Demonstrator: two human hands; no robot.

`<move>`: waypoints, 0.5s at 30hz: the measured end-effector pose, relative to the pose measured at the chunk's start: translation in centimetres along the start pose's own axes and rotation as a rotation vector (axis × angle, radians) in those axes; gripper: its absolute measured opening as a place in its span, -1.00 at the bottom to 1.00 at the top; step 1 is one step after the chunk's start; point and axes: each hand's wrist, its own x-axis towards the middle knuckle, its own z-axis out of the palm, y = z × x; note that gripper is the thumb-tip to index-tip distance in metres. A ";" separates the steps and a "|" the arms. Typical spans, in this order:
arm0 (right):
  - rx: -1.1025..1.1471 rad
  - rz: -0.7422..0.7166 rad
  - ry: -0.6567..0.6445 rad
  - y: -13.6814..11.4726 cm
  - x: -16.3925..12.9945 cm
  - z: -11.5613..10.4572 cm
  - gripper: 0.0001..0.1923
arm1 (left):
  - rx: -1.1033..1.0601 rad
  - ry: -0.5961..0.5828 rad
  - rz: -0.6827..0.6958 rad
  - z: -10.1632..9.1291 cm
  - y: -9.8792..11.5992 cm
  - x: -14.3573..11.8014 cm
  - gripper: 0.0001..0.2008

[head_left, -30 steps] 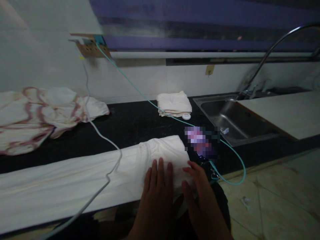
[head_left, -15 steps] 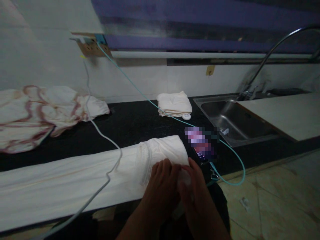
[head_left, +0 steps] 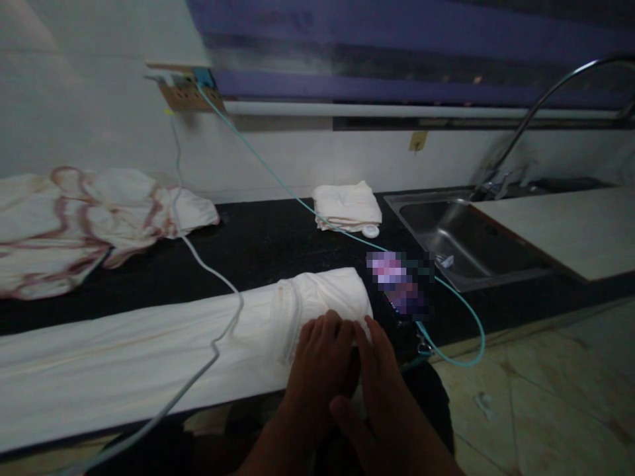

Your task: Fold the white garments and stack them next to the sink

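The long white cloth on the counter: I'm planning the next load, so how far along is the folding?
Looks done: one small folded cloth sits near the sink. In hand: the left hand and right hand press on the rolled-up end of the long white cloth, most of which lies flat along the counter. Apparently left: that flat length, plus the crumpled red-patterned cloth at the far left.

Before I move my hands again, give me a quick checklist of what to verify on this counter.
1. Left hand on the rolled end of the long white cloth: ok.
2. Right hand beside it, touching the cloth's edge: ok; whether its grip has closed: cannot tell.
3. Thin white cable off the cloth: not ok, it lies across it.
4. Teal cable away from the hands: not ok, it loops close by.
5. Small folded white cloth out of the way: ok.
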 end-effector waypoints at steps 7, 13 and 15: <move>0.025 0.022 -0.025 -0.5 0.1 -0.2 0.09 | -0.077 0.080 -0.020 0.2 0.0 0.5 -0.79; 0.061 0.081 0.152 -1.0 0.2 1.0 -0.04 | -0.491 0.228 -0.066 -0.6 0.1 0.6 -0.81; 0.059 0.094 0.158 -1.0 0.2 1.1 -0.05 | -0.687 0.335 -0.096 -1.3 0.4 0.5 -0.72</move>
